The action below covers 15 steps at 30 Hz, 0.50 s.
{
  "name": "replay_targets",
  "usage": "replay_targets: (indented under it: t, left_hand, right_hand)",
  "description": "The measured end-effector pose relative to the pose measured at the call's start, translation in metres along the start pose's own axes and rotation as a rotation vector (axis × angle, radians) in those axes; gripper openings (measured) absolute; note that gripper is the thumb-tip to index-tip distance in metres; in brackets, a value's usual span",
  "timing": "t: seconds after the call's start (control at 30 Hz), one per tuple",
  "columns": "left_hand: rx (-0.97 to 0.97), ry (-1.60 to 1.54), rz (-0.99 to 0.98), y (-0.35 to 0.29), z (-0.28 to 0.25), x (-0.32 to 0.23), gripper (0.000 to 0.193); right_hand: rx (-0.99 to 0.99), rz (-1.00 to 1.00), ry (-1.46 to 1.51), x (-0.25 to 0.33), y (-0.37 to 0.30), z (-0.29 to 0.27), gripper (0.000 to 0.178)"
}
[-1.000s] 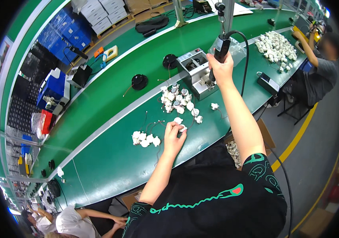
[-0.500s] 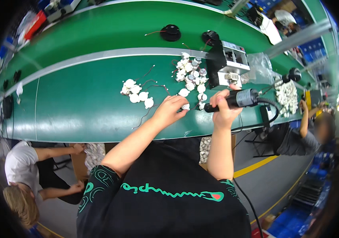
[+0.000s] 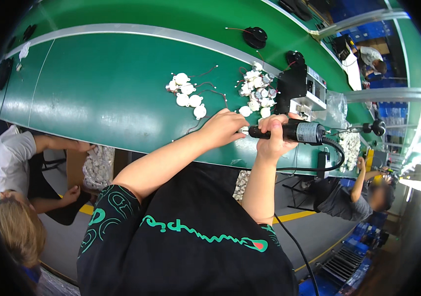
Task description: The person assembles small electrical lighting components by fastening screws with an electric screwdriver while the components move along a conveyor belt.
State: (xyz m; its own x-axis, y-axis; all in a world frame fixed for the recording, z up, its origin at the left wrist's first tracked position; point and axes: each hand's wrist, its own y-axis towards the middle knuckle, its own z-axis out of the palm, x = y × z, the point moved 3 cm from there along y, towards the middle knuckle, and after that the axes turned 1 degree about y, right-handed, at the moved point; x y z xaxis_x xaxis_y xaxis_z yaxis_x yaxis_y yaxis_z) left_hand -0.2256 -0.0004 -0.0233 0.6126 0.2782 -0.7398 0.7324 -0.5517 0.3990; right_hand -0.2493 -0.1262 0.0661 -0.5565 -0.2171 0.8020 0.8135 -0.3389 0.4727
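My left hand point(image 3: 223, 127) is closed, its fingertips pinching a small round white part point(image 3: 244, 130) low over the green workbench point(image 3: 102, 93). A black corded electric screwdriver point(image 3: 309, 132) lies nearly level in my right hand point(image 3: 275, 139), fingers wrapped round its body. Its tip points left and meets the white part or sits right beside it; contact is too small to make out. Beyond my left hand lies a small group of white round parts with thin dark wires point(image 3: 195, 100). A larger pile of similar parts point(image 3: 255, 93) rests beyond the screwdriver.
A black and silver box-shaped machine point(image 3: 301, 91) stands right of the pile, with a clear plastic bag point(image 3: 336, 106) by it. The screwdriver's cable point(image 3: 341, 157) loops at the right. Black round units point(image 3: 255, 37) sit on the far green surface. Co-workers point(image 3: 13, 163) sit at both sides.
The screwdriver's tip has come left to the white part between my left fingertips, closing the gap. My view has turned, so the bench appears tilted and shifted.
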Motion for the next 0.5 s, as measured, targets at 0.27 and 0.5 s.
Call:
replay_targets:
  t: [0.27, 0.5]
  left_hand:
    - [-0.033, 0.033, 0.032, -0.002, 0.004, 0.0, 0.03]
    - [-0.038, 0.094, 0.047, -0.003, 0.005, -0.002, 0.03]
  right_hand:
    - [0.016, 0.007, -0.078, -0.002, 0.0, 0.002, 0.046]
    - [0.107, -0.05, -0.125, -0.002, -0.009, 0.009, 0.039]
